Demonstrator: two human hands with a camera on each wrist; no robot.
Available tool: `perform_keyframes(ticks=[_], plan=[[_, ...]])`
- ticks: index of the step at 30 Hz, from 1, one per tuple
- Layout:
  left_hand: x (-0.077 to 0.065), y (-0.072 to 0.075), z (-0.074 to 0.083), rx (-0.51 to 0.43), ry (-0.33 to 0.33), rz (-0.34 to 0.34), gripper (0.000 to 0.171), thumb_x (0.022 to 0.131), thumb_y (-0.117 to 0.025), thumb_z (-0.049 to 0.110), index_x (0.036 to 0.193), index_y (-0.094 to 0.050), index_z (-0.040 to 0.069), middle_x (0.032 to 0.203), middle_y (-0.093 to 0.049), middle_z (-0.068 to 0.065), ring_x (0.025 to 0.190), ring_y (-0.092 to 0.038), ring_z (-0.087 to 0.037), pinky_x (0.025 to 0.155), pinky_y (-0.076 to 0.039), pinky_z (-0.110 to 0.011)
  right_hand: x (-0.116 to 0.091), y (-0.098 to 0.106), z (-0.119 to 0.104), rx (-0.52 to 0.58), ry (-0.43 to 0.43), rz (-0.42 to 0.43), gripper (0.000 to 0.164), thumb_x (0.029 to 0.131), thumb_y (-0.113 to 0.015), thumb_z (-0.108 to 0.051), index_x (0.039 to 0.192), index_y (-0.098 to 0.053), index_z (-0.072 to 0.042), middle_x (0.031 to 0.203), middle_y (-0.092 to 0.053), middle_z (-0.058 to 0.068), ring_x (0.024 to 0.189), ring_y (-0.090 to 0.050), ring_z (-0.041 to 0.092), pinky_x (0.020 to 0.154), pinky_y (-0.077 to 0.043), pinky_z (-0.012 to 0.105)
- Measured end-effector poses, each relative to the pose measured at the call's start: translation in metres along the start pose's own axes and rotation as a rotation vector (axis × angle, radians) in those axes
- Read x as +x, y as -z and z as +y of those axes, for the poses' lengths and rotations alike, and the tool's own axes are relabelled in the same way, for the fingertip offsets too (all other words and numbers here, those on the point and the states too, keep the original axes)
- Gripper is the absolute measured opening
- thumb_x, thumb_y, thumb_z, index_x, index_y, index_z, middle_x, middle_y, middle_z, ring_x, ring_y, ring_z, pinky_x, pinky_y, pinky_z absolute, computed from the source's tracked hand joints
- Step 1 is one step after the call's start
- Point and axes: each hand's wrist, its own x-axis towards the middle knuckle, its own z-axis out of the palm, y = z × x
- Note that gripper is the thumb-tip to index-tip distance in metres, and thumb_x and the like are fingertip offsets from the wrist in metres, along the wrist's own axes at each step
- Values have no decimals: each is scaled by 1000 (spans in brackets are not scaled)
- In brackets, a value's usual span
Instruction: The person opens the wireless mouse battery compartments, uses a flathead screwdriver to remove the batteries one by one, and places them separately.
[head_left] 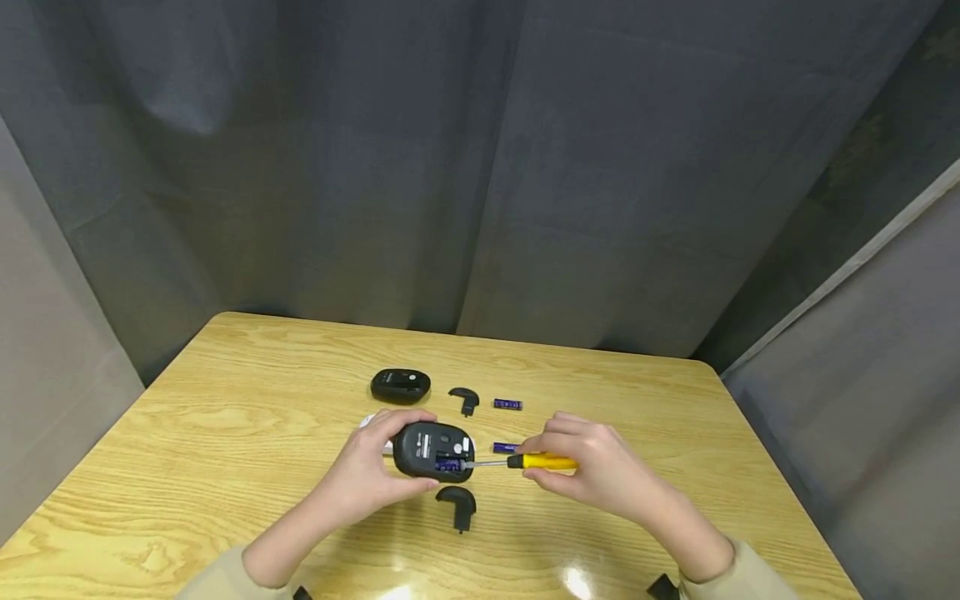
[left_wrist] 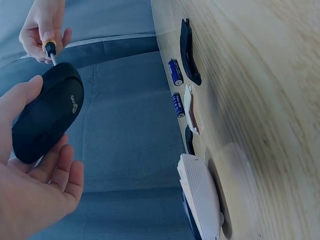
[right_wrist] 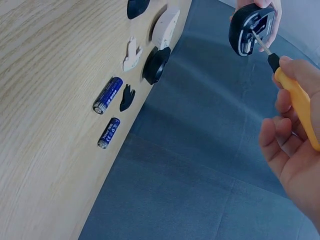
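My left hand (head_left: 363, 475) grips a black computer mouse (head_left: 414, 454) by its sides, its underside turned up in the head view. The battery compartment is uncovered, with a blue battery (head_left: 447, 466) lying inside. In the left wrist view, the mouse's smooth back with a small logo faces the camera. My right hand (head_left: 600, 467) holds a screwdriver (head_left: 551, 461) by its yellow handle. Its metal shaft points left, and the tip reaches the compartment beside the battery's end. The mouse is held up above the table, as the wrist views show.
On the wooden table (head_left: 247, 433) lie another black mouse (head_left: 401, 387), a white mouse (right_wrist: 166, 27) partly behind my left hand, two black battery covers (head_left: 459, 507), a white cover (right_wrist: 132, 56) and two blue batteries (head_left: 507, 404). Grey curtains (head_left: 375, 167) hang behind.
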Motion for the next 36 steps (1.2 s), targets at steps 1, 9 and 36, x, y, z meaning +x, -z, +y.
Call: perform_keyframes(ticks=[1, 9, 36], plan=[[0, -1, 0, 8, -8, 4, 72, 56, -91, 22, 118, -57, 37, 118, -60, 14, 111, -53, -13, 96, -41, -48, 1, 0, 0, -8, 5, -4, 16, 81, -75, -25, 95, -72, -19, 82, -62, -13, 67, -47, -3, 56, -37, 5], [-1, -3, 1, 53, -77, 57, 72, 52, -93, 20, 116, -61, 31, 115, -62, 14, 110, -54, -11, 96, -41, -50, 5, 2, -4, -61, 60, 2, 19, 75, -79, -20, 93, -73, -17, 77, -61, -11, 65, -45, 0, 54, -36, 5], [-1, -11, -7, -222, 10, 24, 70, 52, -92, 22, 114, -62, 31, 114, -63, 16, 111, -54, -14, 98, -40, -46, -11, -8, 10, 210, -8, 59, 15, 80, -75, -16, 94, -72, -14, 80, -63, -10, 65, -44, 0, 56, -37, 8]])
